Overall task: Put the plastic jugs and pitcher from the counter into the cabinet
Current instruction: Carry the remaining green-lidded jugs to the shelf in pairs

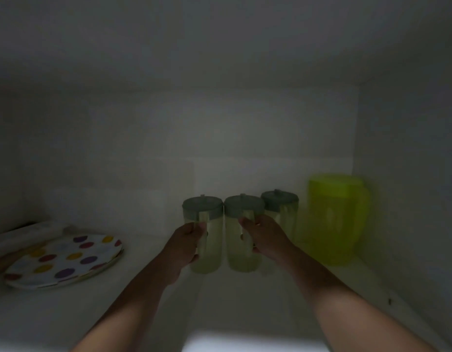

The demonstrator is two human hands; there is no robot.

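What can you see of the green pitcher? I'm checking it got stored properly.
The green pitcher looks like translucent lime plastic, with a matching lid on top and a handle on its right side. It stands upright on the cabinet shelf at the far right, near the side wall, beside three grey-lidded jugs. Neither hand touches it. Its outline is blurred.

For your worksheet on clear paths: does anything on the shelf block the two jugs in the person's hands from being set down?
Nothing visible does. The left hand and right hand each grip a jug; the third jug, green pitcher and spotted plate stand aside.

Left hand [185, 246], right hand [264, 237]; both curled, gripping
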